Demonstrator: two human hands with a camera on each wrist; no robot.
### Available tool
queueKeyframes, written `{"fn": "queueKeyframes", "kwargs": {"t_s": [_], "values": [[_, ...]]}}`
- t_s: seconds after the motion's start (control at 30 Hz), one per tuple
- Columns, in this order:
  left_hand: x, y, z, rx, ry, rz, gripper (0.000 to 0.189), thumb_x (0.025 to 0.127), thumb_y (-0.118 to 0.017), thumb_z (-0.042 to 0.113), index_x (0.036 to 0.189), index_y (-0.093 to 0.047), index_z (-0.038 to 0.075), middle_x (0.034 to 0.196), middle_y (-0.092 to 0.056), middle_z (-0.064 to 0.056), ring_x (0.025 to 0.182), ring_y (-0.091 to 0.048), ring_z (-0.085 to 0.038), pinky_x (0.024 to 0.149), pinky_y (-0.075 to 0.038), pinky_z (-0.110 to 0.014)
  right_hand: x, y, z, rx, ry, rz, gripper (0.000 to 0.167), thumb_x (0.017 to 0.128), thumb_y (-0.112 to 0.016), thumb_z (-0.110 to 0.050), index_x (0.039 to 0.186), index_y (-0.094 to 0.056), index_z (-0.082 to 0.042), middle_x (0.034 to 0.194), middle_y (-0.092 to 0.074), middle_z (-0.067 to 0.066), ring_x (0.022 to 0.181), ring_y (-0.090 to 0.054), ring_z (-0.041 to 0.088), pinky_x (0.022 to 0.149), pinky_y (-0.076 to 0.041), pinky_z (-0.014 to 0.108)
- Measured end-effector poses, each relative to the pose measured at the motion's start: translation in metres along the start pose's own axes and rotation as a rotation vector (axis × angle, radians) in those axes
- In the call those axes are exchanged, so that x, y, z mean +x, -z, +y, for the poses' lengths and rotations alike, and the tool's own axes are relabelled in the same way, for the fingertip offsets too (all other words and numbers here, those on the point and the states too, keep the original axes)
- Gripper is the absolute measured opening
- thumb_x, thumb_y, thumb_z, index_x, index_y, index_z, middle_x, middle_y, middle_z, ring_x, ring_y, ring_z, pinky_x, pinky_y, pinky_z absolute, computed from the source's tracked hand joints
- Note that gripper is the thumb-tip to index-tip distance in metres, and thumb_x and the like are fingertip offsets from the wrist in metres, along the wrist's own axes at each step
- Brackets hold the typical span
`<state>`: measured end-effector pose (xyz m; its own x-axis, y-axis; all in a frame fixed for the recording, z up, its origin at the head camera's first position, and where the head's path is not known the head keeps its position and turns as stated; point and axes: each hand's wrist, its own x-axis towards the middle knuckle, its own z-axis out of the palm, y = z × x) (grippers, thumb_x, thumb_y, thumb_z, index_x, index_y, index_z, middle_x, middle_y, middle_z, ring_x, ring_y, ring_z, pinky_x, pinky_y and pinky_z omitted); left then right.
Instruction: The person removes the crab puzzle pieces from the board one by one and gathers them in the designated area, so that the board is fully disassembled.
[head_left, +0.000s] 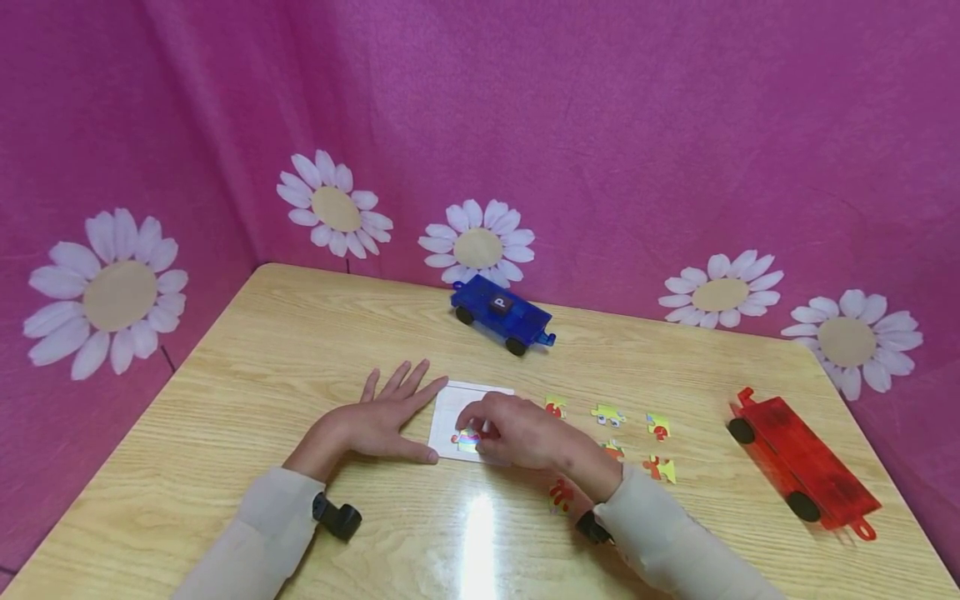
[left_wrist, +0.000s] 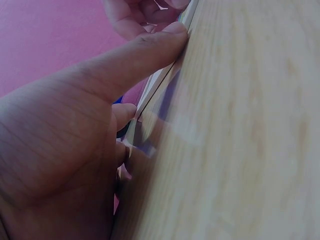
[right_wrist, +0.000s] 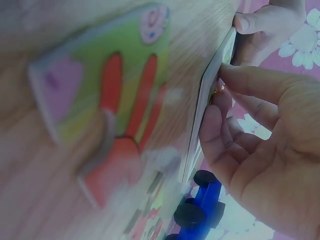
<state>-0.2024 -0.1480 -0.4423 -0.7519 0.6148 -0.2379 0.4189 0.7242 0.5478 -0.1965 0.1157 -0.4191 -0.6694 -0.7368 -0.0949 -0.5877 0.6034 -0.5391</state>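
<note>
A white puzzle tray (head_left: 447, 414) lies flat on the table between the two hands. The left hand (head_left: 382, 423) is spread, its thumb and index fingertip right at the tray's left edge; in the left wrist view its straight thumb (left_wrist: 135, 52) lies along that edge. Over the tray, the right hand (head_left: 517, 429) pinches a multicoloured jigsaw piece (head_left: 467, 440) between curled fingers and thumb. The right wrist view shows those fingertips (right_wrist: 227, 75) close on the tray's surface, hiding most of the piece.
Several loose jigsaw pieces, such as a yellow one (head_left: 607, 414), lie right of the tray. A red-and-green piece (right_wrist: 125, 150) is under the right wrist. A blue toy wagon (head_left: 501, 312) stands behind, a red toy wagon (head_left: 806, 458) at the right. A pink flowered cloth (head_left: 600, 125) surrounds the table.
</note>
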Motion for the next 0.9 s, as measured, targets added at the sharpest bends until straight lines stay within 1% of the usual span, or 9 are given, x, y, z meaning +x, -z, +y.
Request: {"fn": "queueKeyframes", "kwargs": {"t_s": [0.2,0.37,0.57,0.63,0.77,0.9], "values": [[0.0008,0.0001,-0.0004,0.000,0.003,0.001,0.106,0.088,-0.070,0.065,0.167,-0.014,0.023,0.172,0.009,-0.010,0.155,0.015,-0.034,0.116,0.015,-0.063,-0.0003,-0.0014,-0.0002,0.017,-0.018,0.001,0.030,0.094,-0.072,-0.003,0.121,-0.068,-0.014,0.106,-0.062,0.002,0.088,-0.058,0.015,0.082,-0.051,0.032],[0.0005,0.0002,-0.0012,0.005,0.003,0.001,0.106,0.087,-0.070,0.066,0.167,-0.014,0.023,0.172,0.009,-0.010,0.155,0.015,-0.034,0.116,0.015,-0.063,0.0009,-0.0006,-0.0017,0.012,-0.033,0.002,0.029,0.094,-0.073,-0.004,0.120,-0.069,-0.015,0.104,-0.062,0.000,0.087,-0.057,0.015,0.082,-0.051,0.032],[0.0005,-0.0008,-0.0027,-0.001,-0.001,0.004,0.106,0.088,-0.070,0.066,0.167,-0.014,0.024,0.172,0.010,-0.010,0.155,0.015,-0.034,0.115,0.015,-0.063,0.0020,0.0013,-0.0037,-0.028,-0.025,0.010,0.028,0.092,-0.076,-0.006,0.118,-0.072,-0.015,0.101,-0.063,-0.001,0.086,-0.057,0.014,0.082,-0.050,0.032],[0.0005,-0.0007,-0.0026,-0.006,-0.003,0.003,0.106,0.088,-0.070,0.066,0.168,-0.013,0.023,0.172,0.010,-0.010,0.155,0.015,-0.034,0.115,0.015,-0.063,0.0021,0.0022,-0.0042,-0.041,-0.017,0.017,0.024,0.093,-0.075,-0.008,0.116,-0.073,-0.016,0.099,-0.063,-0.003,0.085,-0.057,0.014,0.081,-0.050,0.032],[0.0007,-0.0007,-0.0024,-0.009,-0.006,0.004,0.106,0.088,-0.070,0.065,0.167,-0.014,0.022,0.171,0.010,-0.011,0.155,0.015,-0.035,0.115,0.015,-0.064,0.0029,0.0047,-0.0060,-0.005,-0.008,0.038,0.013,0.098,-0.070,-0.009,0.108,-0.076,-0.016,0.095,-0.066,-0.008,0.084,-0.058,0.011,0.080,-0.051,0.032],[0.0010,-0.0014,-0.0019,0.000,0.001,0.002,0.106,0.088,-0.070,0.065,0.167,-0.014,0.024,0.172,0.010,-0.009,0.155,0.015,-0.033,0.115,0.016,-0.062,0.0054,0.0067,-0.0077,0.066,-0.028,0.037,0.015,0.100,-0.065,-0.005,0.102,-0.075,-0.016,0.091,-0.069,-0.009,0.080,-0.059,0.010,0.076,-0.052,0.031]]}}
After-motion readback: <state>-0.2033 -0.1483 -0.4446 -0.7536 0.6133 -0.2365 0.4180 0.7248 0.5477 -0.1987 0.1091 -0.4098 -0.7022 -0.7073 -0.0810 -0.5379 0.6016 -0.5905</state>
